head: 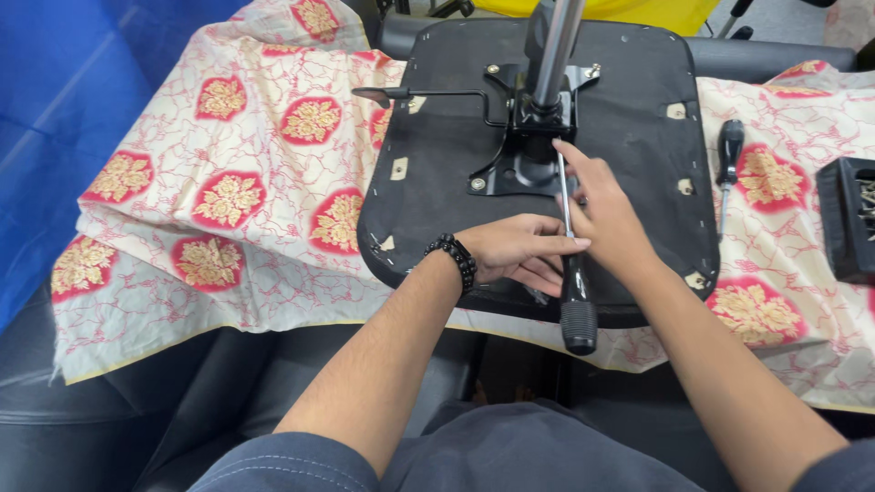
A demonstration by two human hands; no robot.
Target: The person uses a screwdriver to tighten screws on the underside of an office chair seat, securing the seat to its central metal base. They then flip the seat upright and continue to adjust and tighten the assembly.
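Observation:
An upturned black chair seat [638, 100] lies on a flowered cloth, with a black metal mechanism plate [524, 169] and a grey gas cylinder [551, 46] rising from it. A black-handled screwdriver [576, 301] points its shaft at the plate's near edge. My left hand [515, 251], a black bead bracelet on its wrist, rests on the seat with fingers against the shaft. My right hand [602, 214] lies over the shaft, index finger stretched toward the plate.
A second black-handled screwdriver [729, 150] lies on the cloth [228, 182] right of the seat. A black bit case [848, 219] sits at the far right. Blue sheeting [55, 109] is at left, a dark leather seat [109, 401] below.

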